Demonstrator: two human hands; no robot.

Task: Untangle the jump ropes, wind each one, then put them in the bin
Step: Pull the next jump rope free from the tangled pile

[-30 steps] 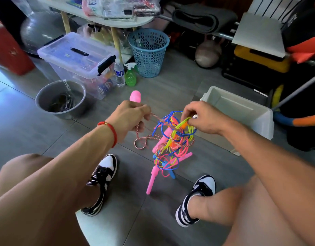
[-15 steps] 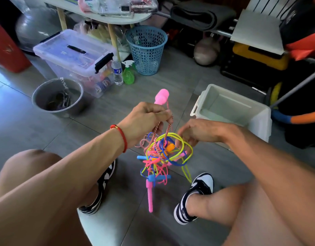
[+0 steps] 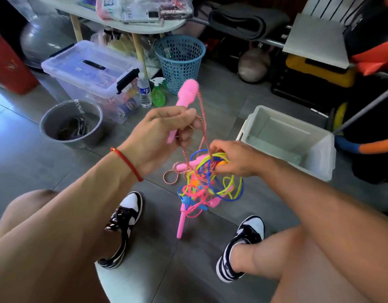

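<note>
Ropes still knotted, bin [image 3: 319, 147] waiting.
My left hand [image 3: 160, 136] grips a pink handle [image 3: 186, 92]; my right hand [image 3: 234, 158] pinches the tangle [image 3: 208, 186] hanging above the floor between my shoes. Pulling the braided cord [image 3: 202, 127] hard could tighten knots.

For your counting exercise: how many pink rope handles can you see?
2: one handle in the left hand, one hanging handle below the tangle. Others may be hidden inside.
</note>
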